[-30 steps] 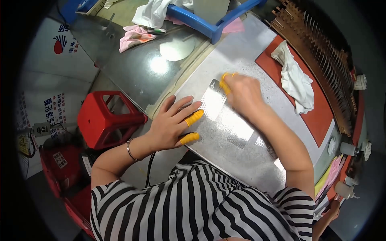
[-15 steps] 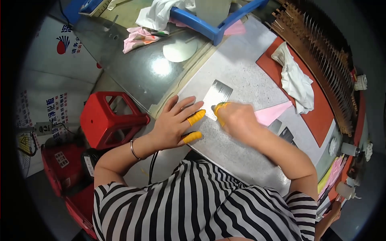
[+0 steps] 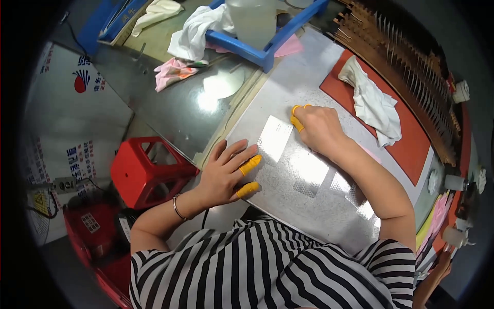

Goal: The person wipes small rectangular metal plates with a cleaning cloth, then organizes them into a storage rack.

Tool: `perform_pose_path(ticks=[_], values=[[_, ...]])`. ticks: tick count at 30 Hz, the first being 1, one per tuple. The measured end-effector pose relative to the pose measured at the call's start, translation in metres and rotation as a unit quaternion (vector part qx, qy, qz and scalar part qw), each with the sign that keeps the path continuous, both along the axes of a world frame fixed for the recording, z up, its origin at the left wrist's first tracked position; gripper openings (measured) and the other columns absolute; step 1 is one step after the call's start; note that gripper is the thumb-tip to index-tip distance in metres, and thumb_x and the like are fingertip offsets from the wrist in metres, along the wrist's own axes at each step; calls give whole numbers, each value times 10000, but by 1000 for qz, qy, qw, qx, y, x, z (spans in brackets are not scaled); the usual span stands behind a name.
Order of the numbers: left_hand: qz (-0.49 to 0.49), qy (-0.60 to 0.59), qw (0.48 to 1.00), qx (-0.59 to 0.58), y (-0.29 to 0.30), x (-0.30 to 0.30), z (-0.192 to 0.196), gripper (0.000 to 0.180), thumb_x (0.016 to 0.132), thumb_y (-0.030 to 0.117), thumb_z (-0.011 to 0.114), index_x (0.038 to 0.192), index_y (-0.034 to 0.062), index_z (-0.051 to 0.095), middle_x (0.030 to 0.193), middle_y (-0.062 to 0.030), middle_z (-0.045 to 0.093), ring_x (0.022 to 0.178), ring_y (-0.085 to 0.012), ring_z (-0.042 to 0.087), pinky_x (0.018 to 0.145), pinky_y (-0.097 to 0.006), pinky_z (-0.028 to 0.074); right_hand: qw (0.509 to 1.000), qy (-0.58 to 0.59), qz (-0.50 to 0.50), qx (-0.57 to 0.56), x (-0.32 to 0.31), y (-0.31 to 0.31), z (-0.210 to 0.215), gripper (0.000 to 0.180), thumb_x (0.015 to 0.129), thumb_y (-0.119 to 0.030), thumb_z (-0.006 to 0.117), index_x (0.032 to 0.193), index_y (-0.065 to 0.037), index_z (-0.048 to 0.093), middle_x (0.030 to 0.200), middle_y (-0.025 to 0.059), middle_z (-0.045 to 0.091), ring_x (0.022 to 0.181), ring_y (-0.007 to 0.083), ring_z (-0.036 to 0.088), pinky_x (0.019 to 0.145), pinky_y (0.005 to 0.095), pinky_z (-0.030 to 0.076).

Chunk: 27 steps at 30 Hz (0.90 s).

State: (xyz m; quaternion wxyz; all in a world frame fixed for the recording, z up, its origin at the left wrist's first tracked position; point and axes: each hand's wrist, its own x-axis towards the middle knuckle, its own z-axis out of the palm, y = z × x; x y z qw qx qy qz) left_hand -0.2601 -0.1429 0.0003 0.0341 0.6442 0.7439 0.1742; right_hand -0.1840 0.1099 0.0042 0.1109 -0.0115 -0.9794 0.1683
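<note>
A shiny silver metal card (image 3: pixel 276 135) with a dotted pattern lies flat on the grey work surface in front of me. My left hand (image 3: pixel 225 174) is spread open beside its left edge, yellow finger cots on the thumb and index finger; the fingertips are at the card's border. Just beyond the card's upper right edge rests my right hand (image 3: pixel 318 125), fingers curled closed and also in yellow cots. Whatever those fingers pinch is hidden. More shiny cards, one of them a patterned card (image 3: pixel 307 186), lie nearer to me, left of and under my right forearm.
A white cloth (image 3: pixel 370 105) lies on a red-brown mat (image 3: pixel 411 159) at right, near a long wooden rack (image 3: pixel 396 67). A blue frame (image 3: pixel 266 57) holds a translucent container (image 3: pixel 252 23) at the back. A red stool (image 3: pixel 136 170) stands left. Another person's hand (image 3: pixel 437 270) shows lower right.
My right hand has moved from over the card to beyond its upper right edge. My left hand stays beside the card. The view has shifted, and more cards show by my right forearm.
</note>
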Motion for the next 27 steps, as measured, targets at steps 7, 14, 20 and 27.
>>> perform_pose_path(ticks=[7,14,20,27], values=[[2,5,1000,-1,4,-1,2,470,760,389,626,1137,115,562,1313,-49,453,1200,-276,411,978,-491,284,999,-10,-10,-46,-1,3,2,119,631,-14,536,749,-26,544,673,149,579,628,336,581,571,425,456],[6,0,1000,4,2,1,2,460,751,378,635,1118,108,577,1306,-53,461,1186,-276,426,979,-490,284,991,-38,121,-39,4,-50,-5,107,641,-51,580,737,-23,541,650,151,577,629,325,593,541,414,460],[2,0,1000,1,3,0,0,450,753,376,634,1104,100,578,1312,-52,455,1191,-277,419,979,-493,280,999,43,20,-13,-8,-20,-14,74,655,-49,578,710,-46,529,636,136,570,602,298,593,522,418,458],[-4,3,1000,12,5,-2,2,461,754,383,630,1117,106,561,1291,-62,465,1180,-283,421,976,-491,274,1000,17,0,-8,10,-19,-3,117,634,-51,580,743,-49,538,632,115,560,595,295,582,529,408,462]])
